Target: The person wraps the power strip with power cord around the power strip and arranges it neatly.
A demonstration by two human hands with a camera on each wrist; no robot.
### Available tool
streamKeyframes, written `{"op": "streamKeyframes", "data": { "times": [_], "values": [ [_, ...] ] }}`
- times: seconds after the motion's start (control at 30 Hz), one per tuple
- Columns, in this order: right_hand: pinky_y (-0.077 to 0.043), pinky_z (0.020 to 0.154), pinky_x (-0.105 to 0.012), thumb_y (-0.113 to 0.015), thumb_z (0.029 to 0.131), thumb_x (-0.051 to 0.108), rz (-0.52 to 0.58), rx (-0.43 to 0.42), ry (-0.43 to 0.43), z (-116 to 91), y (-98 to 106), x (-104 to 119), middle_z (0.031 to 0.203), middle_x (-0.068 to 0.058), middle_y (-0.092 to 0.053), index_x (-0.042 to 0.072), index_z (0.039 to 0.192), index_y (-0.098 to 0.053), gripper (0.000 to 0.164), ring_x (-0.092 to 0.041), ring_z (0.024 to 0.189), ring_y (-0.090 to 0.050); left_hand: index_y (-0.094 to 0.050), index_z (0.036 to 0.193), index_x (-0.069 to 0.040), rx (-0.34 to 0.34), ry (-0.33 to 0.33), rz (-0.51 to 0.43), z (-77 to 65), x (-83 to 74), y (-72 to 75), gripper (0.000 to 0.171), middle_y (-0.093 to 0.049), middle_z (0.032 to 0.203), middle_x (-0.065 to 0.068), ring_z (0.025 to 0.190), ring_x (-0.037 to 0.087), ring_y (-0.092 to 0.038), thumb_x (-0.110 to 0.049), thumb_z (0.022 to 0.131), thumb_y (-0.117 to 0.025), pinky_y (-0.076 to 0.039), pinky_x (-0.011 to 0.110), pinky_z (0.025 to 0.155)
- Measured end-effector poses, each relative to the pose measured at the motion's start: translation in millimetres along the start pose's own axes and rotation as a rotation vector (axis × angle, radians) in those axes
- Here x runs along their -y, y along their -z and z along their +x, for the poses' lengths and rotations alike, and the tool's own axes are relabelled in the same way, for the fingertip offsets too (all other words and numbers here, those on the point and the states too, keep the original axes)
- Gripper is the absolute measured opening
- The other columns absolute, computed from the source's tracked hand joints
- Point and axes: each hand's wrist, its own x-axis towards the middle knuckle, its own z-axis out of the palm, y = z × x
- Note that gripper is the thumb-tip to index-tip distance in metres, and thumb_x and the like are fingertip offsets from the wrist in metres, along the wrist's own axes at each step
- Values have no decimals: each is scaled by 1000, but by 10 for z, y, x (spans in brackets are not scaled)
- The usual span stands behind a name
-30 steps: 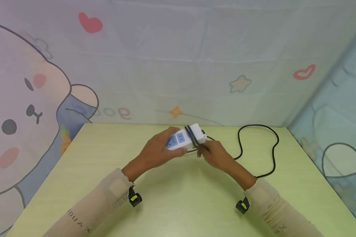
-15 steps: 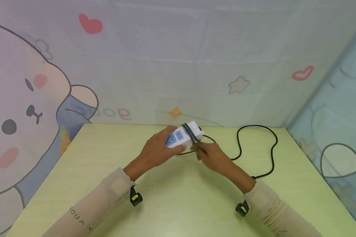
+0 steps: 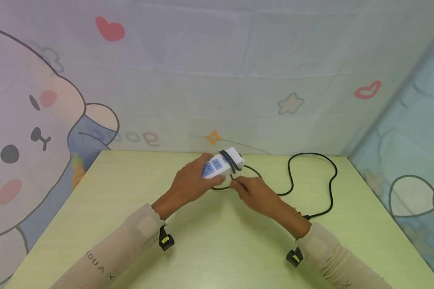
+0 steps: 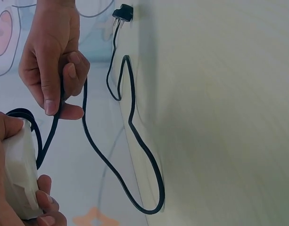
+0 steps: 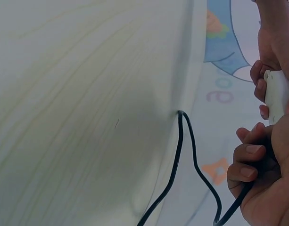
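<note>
A white power strip (image 3: 220, 165) with blue sockets is gripped by my left hand (image 3: 192, 178), thumb along its near side and fingers round the far side. Several turns of its black cord (image 3: 231, 159) wrap the end away from that hand. My right hand (image 3: 257, 193) pinches the cord just below the strip; in the left wrist view a taut stretch of cord (image 4: 51, 134) runs from the strip to the thumb and fingers of the right hand (image 4: 54, 70). The loose cord hangs from that hand down to the table. Its black plug (image 4: 123, 12) lies beyond.
The pale wooden table (image 3: 217, 245) reaches back to a printed cloth backdrop (image 3: 202, 80). On the right side the free cord (image 3: 333, 176) lies in a wide loop, its plug end (image 3: 305, 216) beside the right forearm. A small black wrist camera (image 3: 165, 240) hangs under the left sleeve.
The right hand has shifted slightly left and down, drawing the cord away beneath the strip. The strip has moved slightly left and up. The loose loop on the table has crept slightly left.
</note>
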Motion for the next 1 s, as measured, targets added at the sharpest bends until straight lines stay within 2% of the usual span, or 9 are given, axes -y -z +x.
{"op": "streamKeyframes", "data": {
  "times": [0.2, 0.53, 0.7, 1.0],
  "values": [
    [-38, 61, -24, -54, 120, 22, 13, 16, 1, -26, -43, -16, 73, 6, -51, 8, 103, -69, 27, -5, 62, -43, -59, 154, -17, 16, 21, 32, -15, 2, -7, 68, -77, 112, 3, 87, 19, -69, -53, 98, -76, -52, 35, 68],
    [-43, 64, -25, -55, 120, 21, 21, 32, 26, -38, -47, -31, 75, 6, -57, 1, 113, -74, 29, -5, 64, -46, -59, 155, -14, 7, 8, 93, -16, 32, -23, 70, -78, 115, 6, 86, 19, -69, -52, 99, -76, -51, 34, 68],
    [-44, 64, -25, -56, 120, 24, 19, 52, 28, -63, -50, -36, 75, 5, -58, 1, 110, -75, 31, -6, 63, -47, -59, 155, -13, -9, 7, 111, -14, 76, -37, 70, -78, 114, 6, 85, 19, -69, -51, 99, -77, -51, 33, 67],
    [-45, 63, -24, -57, 119, 27, -27, 26, 68, -43, -10, -65, 75, 5, -60, 4, 109, -78, 32, -5, 63, -50, -59, 155, -15, -24, -2, 119, 27, 56, -20, 69, -78, 113, 4, 85, 19, -69, -51, 99, -76, -51, 34, 66]
  ]
}}
